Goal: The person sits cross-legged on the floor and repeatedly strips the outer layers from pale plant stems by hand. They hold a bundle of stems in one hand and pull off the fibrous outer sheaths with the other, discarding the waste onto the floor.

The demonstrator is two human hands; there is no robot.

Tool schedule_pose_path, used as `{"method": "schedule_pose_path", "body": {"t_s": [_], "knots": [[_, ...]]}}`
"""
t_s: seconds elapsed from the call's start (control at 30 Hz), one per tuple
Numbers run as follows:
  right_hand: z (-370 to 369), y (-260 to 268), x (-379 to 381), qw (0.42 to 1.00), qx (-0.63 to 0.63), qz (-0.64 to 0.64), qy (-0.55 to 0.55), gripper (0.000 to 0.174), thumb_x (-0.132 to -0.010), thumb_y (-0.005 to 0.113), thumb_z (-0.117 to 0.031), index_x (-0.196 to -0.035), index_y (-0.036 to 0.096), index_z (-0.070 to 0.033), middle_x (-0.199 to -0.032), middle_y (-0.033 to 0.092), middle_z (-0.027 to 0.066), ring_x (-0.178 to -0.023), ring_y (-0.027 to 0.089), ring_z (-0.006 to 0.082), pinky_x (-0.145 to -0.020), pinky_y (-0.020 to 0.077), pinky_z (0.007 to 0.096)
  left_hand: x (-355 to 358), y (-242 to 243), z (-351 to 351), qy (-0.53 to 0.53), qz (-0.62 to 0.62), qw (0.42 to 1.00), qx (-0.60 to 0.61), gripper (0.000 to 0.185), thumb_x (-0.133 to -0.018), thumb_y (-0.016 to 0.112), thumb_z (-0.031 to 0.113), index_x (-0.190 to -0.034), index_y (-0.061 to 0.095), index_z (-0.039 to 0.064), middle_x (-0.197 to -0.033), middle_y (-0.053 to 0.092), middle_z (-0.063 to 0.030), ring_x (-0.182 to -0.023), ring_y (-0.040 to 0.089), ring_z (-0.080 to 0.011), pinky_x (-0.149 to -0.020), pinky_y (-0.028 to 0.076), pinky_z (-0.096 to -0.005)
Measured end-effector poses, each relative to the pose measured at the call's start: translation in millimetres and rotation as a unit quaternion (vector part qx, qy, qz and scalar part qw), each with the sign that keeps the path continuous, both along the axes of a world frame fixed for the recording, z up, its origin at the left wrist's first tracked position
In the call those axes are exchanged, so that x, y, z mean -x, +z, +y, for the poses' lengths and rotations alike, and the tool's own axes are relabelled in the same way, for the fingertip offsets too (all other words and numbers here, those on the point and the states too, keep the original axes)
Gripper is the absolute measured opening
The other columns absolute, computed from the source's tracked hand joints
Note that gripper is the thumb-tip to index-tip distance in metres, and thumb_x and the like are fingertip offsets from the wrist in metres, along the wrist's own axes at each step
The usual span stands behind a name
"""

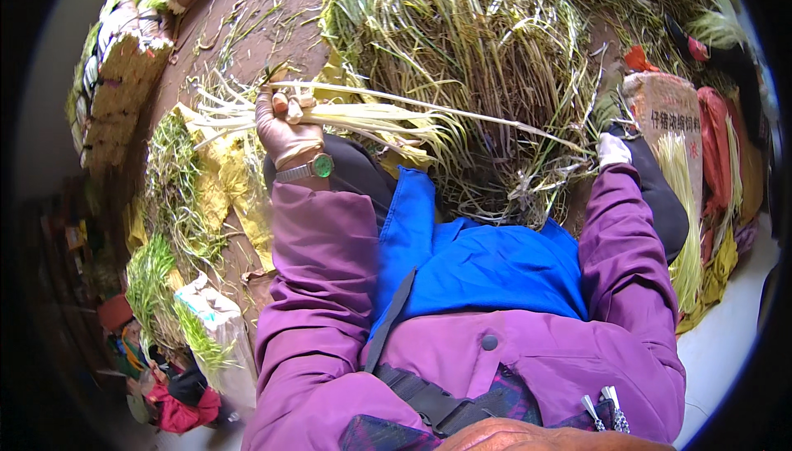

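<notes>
My left hand [288, 123], with a metal-banded watch [322, 165] on its wrist, grips a bundle of pale yellow-white leafy stems [371, 118]. The bundle lies across the hand, its leafy ends fanning out to the right. One long, thin pale stalk [470, 109] stretches nearly straight from this hand to my right hand [614, 149]. The right hand looks whitish and its fingers are partly hidden, but it meets the stalk's far end. Just beyond both hands spreads a large heap of green and brown long-stemmed plants [470, 36].
Yellow sheeting [226, 185] and loose green trimmings [176, 185] lie at left. A printed woven sack [665, 105] and pale stems [684, 222] are on the right. Stacked bundles [124, 74] stand far left. Another person [182, 398] is at lower left. A blue apron [482, 265] covers my lap.
</notes>
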State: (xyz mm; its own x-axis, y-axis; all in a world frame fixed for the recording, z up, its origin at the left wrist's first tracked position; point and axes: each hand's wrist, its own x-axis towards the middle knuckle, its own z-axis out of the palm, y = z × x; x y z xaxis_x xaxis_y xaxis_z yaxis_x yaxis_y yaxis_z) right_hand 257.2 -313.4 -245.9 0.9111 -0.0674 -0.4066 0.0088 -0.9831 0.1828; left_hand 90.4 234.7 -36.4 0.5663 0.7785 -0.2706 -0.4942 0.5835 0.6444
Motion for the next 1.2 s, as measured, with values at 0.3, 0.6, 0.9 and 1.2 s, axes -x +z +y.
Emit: {"method": "schedule_pose_path", "body": {"t_s": [0.3,0.6,0.9,1.2], "knots": [[87.6,64.6,28.7,0.983,-0.037,0.114,0.138,0.035,-0.087,0.055,-0.033,-0.111,0.062,-0.009,-0.109,0.064,0.0174,-0.103,0.061,0.0329,-0.089,0.0474,0.0403,1.6,-0.5,-17.6,-0.083,-0.033,0.996,0.008,0.022,-0.091,0.059,0.025,-0.072,0.058,0.014,-0.054,0.046,0.0085,-0.039,0.035,-0.0075,-0.050,0.037,-0.0276],[274.1,147.8,92.8,0.667,-0.694,0.111,0.247,0.037,-0.090,0.061,-0.032,-0.117,0.060,-0.008,-0.100,0.066,0.0138,-0.091,0.063,0.0215,-0.083,0.0486,0.0333,-20.8,-16.1,-81.4,-0.241,0.008,0.970,-0.015,0.029,-0.096,0.052,0.030,-0.094,0.063,0.004,-0.057,0.045,0.0041,-0.042,0.036,-0.0053,-0.038,0.031,-0.0199],[222.4,158.1,69.0,0.543,-0.778,0.277,-0.152,0.028,-0.094,0.056,-0.025,-0.097,0.066,0.001,-0.079,0.066,0.0040,-0.063,0.058,0.0100,-0.059,0.0472,0.0218,-23.3,-17.1,-83.0,-0.227,0.116,0.964,-0.073,0.031,-0.094,0.055,0.035,-0.098,0.063,0.005,-0.056,0.046,0.0055,-0.041,0.036,-0.0032,-0.035,0.030,-0.0187],[231.9,151.8,97.6,0.593,-0.746,0.280,-0.118,0.019,-0.092,0.059,-0.021,-0.089,0.067,-0.005,-0.074,0.067,0.0037,-0.059,0.057,0.0078,-0.053,0.0451,0.0219,-19.1,-33.5,-131.7,-0.408,0.191,0.870,-0.199,0.028,-0.086,0.067,0.028,-0.098,0.070,0.003,-0.061,0.057,0.0006,-0.047,0.049,-0.0058,-0.041,0.034,-0.0189]]}}
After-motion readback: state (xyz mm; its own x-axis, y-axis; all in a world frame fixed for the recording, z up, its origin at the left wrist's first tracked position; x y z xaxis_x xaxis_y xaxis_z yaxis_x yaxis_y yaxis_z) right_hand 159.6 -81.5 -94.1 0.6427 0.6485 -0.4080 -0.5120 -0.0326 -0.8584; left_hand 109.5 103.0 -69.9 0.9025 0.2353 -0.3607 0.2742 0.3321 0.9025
